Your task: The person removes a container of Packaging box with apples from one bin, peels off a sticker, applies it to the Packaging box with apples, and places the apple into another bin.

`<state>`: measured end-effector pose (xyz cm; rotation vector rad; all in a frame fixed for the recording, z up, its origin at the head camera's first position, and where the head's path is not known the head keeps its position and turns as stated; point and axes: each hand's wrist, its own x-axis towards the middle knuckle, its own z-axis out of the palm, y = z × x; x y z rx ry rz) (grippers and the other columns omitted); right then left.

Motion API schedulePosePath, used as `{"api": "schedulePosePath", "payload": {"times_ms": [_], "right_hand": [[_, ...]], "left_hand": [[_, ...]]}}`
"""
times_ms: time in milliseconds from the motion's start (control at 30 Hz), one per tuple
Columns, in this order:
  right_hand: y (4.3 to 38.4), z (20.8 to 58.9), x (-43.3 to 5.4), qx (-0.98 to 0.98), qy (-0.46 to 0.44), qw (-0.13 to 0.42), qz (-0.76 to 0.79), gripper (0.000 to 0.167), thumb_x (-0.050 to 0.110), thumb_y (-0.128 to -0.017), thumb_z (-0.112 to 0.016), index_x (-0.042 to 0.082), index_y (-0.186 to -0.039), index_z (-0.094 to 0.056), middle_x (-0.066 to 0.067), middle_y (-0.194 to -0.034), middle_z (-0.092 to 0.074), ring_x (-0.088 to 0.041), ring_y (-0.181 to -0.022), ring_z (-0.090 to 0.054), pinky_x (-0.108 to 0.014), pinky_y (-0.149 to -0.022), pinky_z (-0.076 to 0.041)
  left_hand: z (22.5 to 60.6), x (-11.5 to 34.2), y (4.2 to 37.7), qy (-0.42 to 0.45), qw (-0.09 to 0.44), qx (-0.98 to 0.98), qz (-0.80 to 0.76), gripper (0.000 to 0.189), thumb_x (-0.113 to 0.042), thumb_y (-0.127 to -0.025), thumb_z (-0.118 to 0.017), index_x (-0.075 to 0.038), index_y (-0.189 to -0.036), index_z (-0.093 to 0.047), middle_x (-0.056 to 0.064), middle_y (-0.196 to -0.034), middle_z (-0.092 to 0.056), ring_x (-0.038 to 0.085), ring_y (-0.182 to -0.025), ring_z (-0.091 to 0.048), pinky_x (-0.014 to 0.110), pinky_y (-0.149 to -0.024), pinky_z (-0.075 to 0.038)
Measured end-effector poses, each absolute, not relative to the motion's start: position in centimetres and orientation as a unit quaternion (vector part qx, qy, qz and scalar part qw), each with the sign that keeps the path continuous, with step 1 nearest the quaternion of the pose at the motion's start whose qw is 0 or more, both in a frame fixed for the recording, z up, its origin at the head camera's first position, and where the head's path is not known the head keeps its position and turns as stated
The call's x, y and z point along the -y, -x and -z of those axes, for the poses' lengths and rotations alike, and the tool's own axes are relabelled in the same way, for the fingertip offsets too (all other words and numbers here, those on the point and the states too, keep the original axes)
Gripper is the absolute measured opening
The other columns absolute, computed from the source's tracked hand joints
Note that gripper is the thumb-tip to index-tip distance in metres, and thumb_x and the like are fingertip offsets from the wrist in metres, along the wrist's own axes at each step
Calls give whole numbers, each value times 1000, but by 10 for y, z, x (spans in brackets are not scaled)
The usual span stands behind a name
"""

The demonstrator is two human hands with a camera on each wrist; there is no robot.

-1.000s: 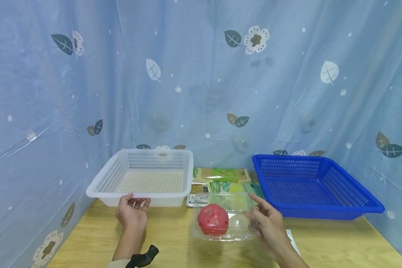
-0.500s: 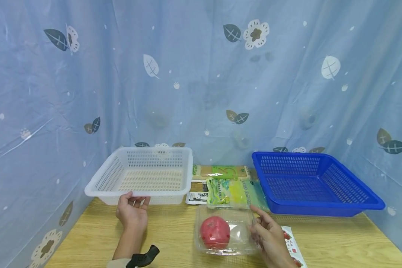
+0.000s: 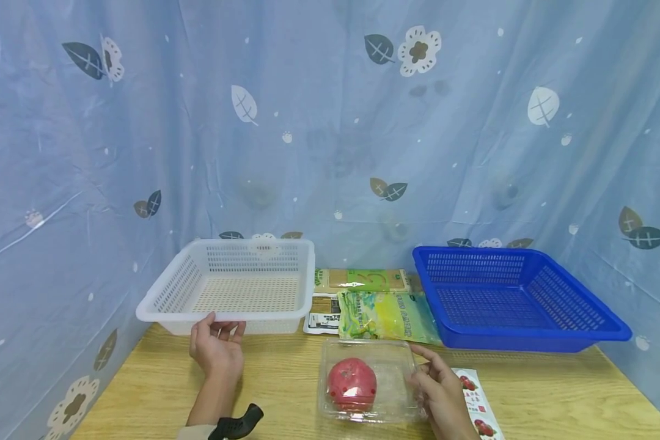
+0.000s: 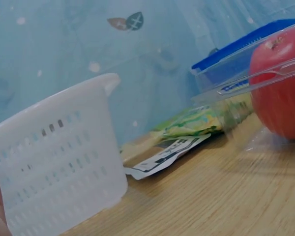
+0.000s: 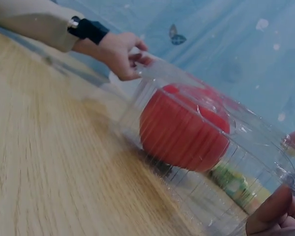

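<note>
In the head view my left hand (image 3: pixel 218 348) grips the front rim of a white slotted plastic basket (image 3: pixel 225 318); its fingertips are at the rim. My right hand (image 3: pixel 442 391) pinches the right edge of a clear plastic clamshell box (image 3: pixel 393 379). A red apple (image 3: pixel 352 384) sits inside it, toward the left. In the right wrist view the box's lid lies over the apple (image 5: pixel 182 132), and my thumb and fingers are at its corner. The left wrist view cuts off the apple (image 4: pixel 280 83) at the right edge.
A blue basket (image 3: pixel 528 342) stands at the back right. Between the baskets lie a yellow-green packet (image 3: pixel 387 315), a brown and green packet (image 3: pixel 363 279) and a white and brown pouch (image 3: pixel 323 315). Right of my right hand is a white strip with red fruit pictures (image 3: pixel 480 406).
My right hand has brought the clear box with the apple down and nearer to me, uncovering the yellow-green packet and the printed strip. My left hand has stayed on the white basket's rim.
</note>
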<state>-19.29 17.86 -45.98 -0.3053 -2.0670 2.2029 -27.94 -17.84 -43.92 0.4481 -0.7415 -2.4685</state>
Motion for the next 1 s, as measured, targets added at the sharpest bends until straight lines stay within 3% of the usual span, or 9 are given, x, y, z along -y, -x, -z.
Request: {"api": "schedulePosePath", "payload": {"times_ms": [133,267,433,533,633,767,1000], "right_hand": [[191,458,-181,712,84,40,-696,60,1,-88,-61,8,-145,-46,-6,-88,-54,-7,-45,-33,-22,-37,-31],[189,453,-192,741,45,36,-669,54,6,-96,-57,9,-147,-41,-9,-87,-53,-9,-45,-35,-21,-37,-29],[189,452,-215,786,31,81,-612,33,7,-96,-62,0,-128,-60,-4,-77,-52,-10,-51,-41,-24,-40,-36],[189,453,-234,847,39,91,-522,22,12,-93,-69,3,-114,-70,-1,-77,-55,-10,-57,-48,-26,-49,-43],[190,454,-255,898,44,82,-430,22,16,-92,-74,7,-112,-72,0,-80,-58,-10,-60,-51,-25,-52,-43],[191,456,-277,918,55,53,-388,31,16,-91,-75,5,-119,-70,-2,-83,-58,-12,-61,-54,-26,-53,-44],[195,463,-294,929,59,43,-364,44,19,-85,-80,2,-124,-67,-1,-86,-58,-12,-65,-54,-25,-58,-44]], "left_hand": [[443,175,274,-171,250,273,913,16,-20,-103,-56,-10,-92,-50,3,-73,-55,17,-63,-54,28,-63,-55],[449,162,269,-169,268,305,898,18,-12,-100,-60,-10,-85,-50,1,-67,-54,14,-56,-51,25,-53,-49],[458,136,266,-140,280,420,852,22,0,-96,-58,-8,-77,-50,-1,-61,-52,10,-49,-50,21,-44,-47],[462,124,263,-107,218,491,837,16,2,-94,-56,-4,-80,-51,1,-64,-52,11,-50,-50,21,-44,-47],[465,118,261,-61,109,579,806,5,-2,-91,-59,0,-94,-55,3,-70,-57,12,-55,-54,22,-47,-49],[465,111,260,15,-9,667,744,33,-10,-89,-68,4,-116,-56,6,-86,-62,14,-60,-60,24,-47,-53],[466,101,256,104,-95,679,720,50,-13,-91,-70,3,-134,-48,15,-115,-56,15,-58,-58,27,-48,-56]]}}
